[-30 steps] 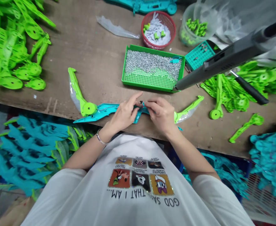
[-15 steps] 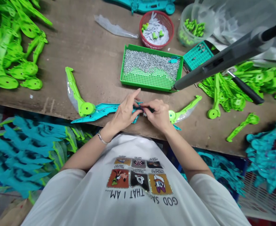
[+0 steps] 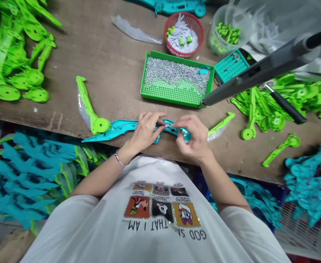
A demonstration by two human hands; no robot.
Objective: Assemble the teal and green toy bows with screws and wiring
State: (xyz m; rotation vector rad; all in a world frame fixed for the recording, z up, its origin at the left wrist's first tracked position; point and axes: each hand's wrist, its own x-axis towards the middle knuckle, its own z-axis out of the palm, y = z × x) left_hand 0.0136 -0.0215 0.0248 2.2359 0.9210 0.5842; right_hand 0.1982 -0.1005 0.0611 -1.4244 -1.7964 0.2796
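A long teal plastic toy part [image 3: 116, 129] lies along the near edge of the wooden workbench, with a green arm [image 3: 87, 106] hinged at its left end and another green arm [image 3: 221, 124] at its right. My left hand [image 3: 145, 129] presses on the middle of the teal part, fingers curled over it. My right hand [image 3: 194, 137] pinches the teal piece just right of centre, fingers closed round it. Thin wires show between the two hands.
A green tray of small metal screws [image 3: 176, 78] sits behind my hands, with a red basket [image 3: 184, 34], a clear tub of green bits [image 3: 226, 34] and a teal tray [image 3: 230, 65]. A grey hanging power screwdriver [image 3: 259, 71] crosses at right. Green parts [image 3: 15, 47] pile left and right.
My right hand has shifted right and turned, lifting the teal piece's right part; my left fingers have curled down onto the middle.
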